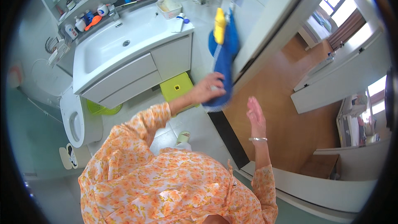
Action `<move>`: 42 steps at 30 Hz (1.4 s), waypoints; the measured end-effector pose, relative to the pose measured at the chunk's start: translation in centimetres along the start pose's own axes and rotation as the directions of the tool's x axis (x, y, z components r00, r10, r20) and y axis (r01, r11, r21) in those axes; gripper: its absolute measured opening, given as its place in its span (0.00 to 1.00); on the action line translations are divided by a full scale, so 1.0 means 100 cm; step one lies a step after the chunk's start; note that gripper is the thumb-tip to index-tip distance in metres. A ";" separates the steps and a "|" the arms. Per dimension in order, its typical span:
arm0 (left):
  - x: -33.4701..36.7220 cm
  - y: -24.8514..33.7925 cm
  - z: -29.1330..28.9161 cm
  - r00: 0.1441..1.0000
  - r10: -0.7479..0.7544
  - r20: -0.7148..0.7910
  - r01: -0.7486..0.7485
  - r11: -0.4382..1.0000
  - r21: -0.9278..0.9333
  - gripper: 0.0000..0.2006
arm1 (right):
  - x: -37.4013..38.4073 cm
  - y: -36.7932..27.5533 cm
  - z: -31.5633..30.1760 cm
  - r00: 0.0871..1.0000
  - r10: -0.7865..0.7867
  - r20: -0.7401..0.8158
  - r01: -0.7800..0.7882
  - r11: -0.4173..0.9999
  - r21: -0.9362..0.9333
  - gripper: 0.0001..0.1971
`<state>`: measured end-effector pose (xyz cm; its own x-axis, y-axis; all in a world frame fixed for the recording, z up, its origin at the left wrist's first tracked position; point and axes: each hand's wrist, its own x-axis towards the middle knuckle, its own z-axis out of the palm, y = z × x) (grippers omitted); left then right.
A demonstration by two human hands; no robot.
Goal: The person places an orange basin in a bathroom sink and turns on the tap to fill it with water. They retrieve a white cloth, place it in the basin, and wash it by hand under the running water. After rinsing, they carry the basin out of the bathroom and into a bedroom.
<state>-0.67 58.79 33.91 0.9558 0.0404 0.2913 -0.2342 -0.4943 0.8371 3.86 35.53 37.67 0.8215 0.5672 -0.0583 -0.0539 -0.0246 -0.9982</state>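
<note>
My left hand (208,88) reaches up toward the wall beside the doorway. Its fingers are closed on the lower part of a long blue duster-like tool (224,64) with a yellow handle (219,27) at the top. A pale fringe shows along its lower edge; motion blur hides its exact kind. Behind it, rounded blue things (233,37) hang against the wall, partly covered. My right hand (256,116) is raised in front of the doorway, fingers stretched out together and holding nothing. A silver bracelet (258,139) circles that wrist.
A white washbasin (103,54) tops a drawer cabinet, with bottles and an orange brush-like item (93,23) behind it. Below stand a yellow-green stool (176,88) and a green basket (99,108). The toilet (74,120) is at left; a wooden-floored room (290,83) opens at right.
</note>
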 end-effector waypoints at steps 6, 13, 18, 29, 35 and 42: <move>0.010 0.052 0.023 0.956 -0.020 -0.291 -0.067 0.956 -0.286 0.20 | 0.050 0.002 0.106 0.997 0.065 0.041 -0.076 0.921 0.383 0.32; 0.040 -0.008 -0.015 0.826 -0.426 -0.368 0.008 0.662 -0.749 0.14 | 0.054 -0.026 0.141 0.958 -0.145 0.249 0.114 0.984 0.136 0.35; 0.036 -0.031 -0.036 0.923 -0.372 -0.099 -0.099 0.020 -0.995 0.14 | 0.069 -0.067 0.113 0.810 -0.417 0.412 0.581 0.664 -0.471 0.20; 0.044 0.015 -0.034 0.792 -0.611 0.027 0.033 -0.002 -0.999 0.10 | 0.127 -0.033 0.159 0.979 0.202 -0.024 -0.163 0.850 0.502 0.15; 0.040 0.004 -0.022 0.790 -0.610 -0.059 0.101 0.225 -0.969 0.13 | 0.134 -0.015 0.159 0.836 -0.512 -0.197 0.473 0.855 -0.211 0.04; 0.038 -0.008 -0.017 0.714 -0.676 0.181 0.141 -0.114 -0.983 0.17 | 0.133 -0.001 0.123 0.697 -0.676 0.240 0.646 0.444 -0.621 0.17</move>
<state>2.83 60.82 35.14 0.8732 0.2063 -0.4415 -0.0136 0.9160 0.4010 7.79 53.16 37.15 0.4722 0.6097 0.6366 0.8589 -0.1561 -0.4877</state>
